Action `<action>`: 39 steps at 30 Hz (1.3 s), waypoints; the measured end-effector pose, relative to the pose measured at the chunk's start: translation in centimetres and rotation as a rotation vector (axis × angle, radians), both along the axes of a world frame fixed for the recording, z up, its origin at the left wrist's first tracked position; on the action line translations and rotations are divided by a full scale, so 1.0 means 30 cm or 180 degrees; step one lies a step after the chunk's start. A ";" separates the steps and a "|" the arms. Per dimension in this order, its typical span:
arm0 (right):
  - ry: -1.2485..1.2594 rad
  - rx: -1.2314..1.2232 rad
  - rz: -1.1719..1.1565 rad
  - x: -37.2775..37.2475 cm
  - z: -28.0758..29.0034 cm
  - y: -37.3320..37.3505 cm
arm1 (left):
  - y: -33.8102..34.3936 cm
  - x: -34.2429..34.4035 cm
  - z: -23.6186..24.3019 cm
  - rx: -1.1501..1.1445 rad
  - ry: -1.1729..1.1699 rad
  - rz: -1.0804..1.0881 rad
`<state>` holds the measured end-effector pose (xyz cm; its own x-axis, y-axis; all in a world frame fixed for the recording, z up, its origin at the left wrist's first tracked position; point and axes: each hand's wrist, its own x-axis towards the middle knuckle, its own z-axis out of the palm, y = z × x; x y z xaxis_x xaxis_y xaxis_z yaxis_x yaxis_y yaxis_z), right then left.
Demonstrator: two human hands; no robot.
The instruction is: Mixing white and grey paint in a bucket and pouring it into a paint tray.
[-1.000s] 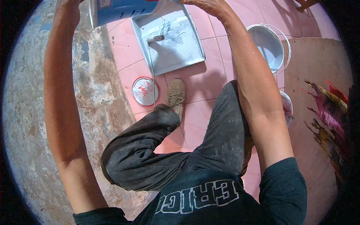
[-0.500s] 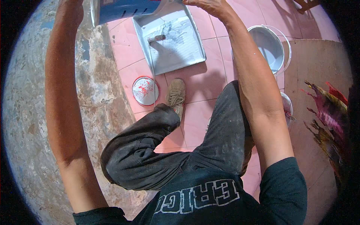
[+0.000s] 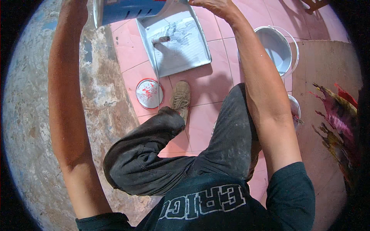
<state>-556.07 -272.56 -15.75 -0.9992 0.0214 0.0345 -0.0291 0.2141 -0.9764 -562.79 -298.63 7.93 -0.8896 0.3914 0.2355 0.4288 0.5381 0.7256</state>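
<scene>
A blue bucket [image 3: 133,9] is up at eleven o'clock, between the left hand [image 3: 77,9] and the right hand [image 3: 212,5] — seemingly so its right end sits above the tray [image 3: 181,59] at twelve. I can't tell how either hand's fingers are set.

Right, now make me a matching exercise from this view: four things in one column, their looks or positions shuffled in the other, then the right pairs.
Column one:
1. Paint roller tray
2. Round lid
3. Shoe
4. Upright pail

Column two:
A. tan, with laces
B. its handle out to the right
C. rectangular, beyond the shoe
D. red-rimmed, lying flat

Right pairs: 1-C, 2-D, 3-A, 4-B.
</scene>
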 end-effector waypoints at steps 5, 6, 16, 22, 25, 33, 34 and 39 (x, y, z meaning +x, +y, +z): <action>-0.0063 0.0013 -0.0080 -0.008 0.025 -0.023 | 0.004 0.009 0.015 -0.0127 0.0087 0.0145; -0.0142 0.0024 -0.0049 -0.008 0.035 -0.027 | 0.003 0.012 0.017 -0.0134 0.0077 0.0172; 0.0146 -0.0429 0.0138 -0.055 0.131 -0.176 | -0.487 -0.620 0.006 -0.0367 0.0609 0.1020; -0.0022 -0.0006 -0.0069 0.015 0.025 -0.009 | -0.337 -0.537 -0.093 0.0821 -0.1263 0.0053; -0.0072 0.0143 -0.0109 0.044 0.000 0.053 | -0.017 -0.016 -0.079 0.0384 -0.0042 -0.0275; 0.0063 0.0209 -0.0100 0.043 0.030 0.047 | -0.191 -0.288 -0.174 0.0384 0.0004 0.0242; 0.0397 -0.0297 0.0117 -0.045 0.164 -0.174 | -0.493 -0.636 0.083 -0.0445 0.0701 0.0850; 0.0016 0.0267 -0.0106 0.075 -0.021 0.095 | -0.028 -0.130 -0.149 0.0252 -0.0750 -0.0760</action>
